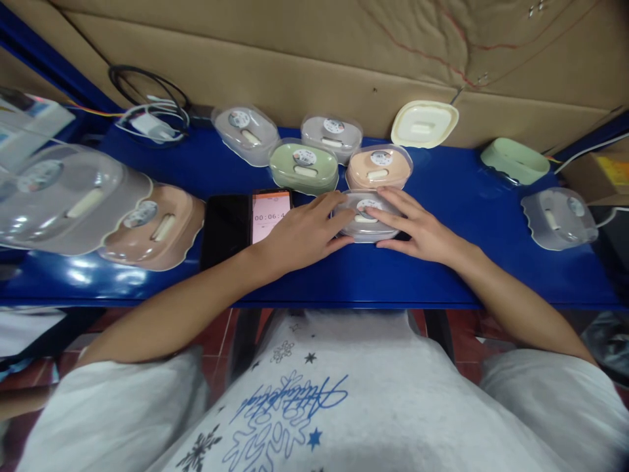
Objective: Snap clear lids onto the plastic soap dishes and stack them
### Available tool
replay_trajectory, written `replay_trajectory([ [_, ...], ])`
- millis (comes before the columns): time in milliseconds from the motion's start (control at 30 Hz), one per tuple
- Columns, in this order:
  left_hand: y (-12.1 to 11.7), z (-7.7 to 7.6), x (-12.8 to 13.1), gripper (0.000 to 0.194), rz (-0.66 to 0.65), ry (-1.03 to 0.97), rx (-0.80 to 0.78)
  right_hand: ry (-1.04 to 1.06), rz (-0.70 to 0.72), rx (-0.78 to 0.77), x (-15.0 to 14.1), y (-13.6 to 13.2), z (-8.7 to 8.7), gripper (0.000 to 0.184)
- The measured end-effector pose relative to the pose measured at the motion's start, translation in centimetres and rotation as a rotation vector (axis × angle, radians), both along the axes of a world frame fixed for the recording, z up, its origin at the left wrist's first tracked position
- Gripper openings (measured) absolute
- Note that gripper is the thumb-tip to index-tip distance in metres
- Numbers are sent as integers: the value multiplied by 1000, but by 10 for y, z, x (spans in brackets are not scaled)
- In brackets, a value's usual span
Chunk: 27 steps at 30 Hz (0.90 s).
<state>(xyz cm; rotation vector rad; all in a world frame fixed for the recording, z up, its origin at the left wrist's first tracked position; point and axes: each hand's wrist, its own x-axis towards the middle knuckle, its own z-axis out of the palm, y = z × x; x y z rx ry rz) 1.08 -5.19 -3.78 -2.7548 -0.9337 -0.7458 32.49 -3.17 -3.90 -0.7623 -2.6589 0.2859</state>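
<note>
We had the grey container (369, 229) flat on the blue table (314, 282), just in front of a peach container (379, 166). Our left hand (307, 231) and right hand (419, 227), partly open, fingers spread, clasped its opposite ends, presumably to steady it evenly.

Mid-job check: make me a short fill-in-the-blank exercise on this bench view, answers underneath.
1. Together, the left hand and right hand touch just ____ grey box.
2. The lit phone is partly hidden by the ____ arm.
3. Behind the hands, the peach box stands to the ____ of the green box.
4. The tabletop is ____.

Missing words: one; left; right; blue.
</note>
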Motion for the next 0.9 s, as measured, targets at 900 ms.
replay_trajectory([
  [900, -10, 13, 5, 15, -153, -191, 284, -96, -302, 105, -155, 157, 48, 73],
])
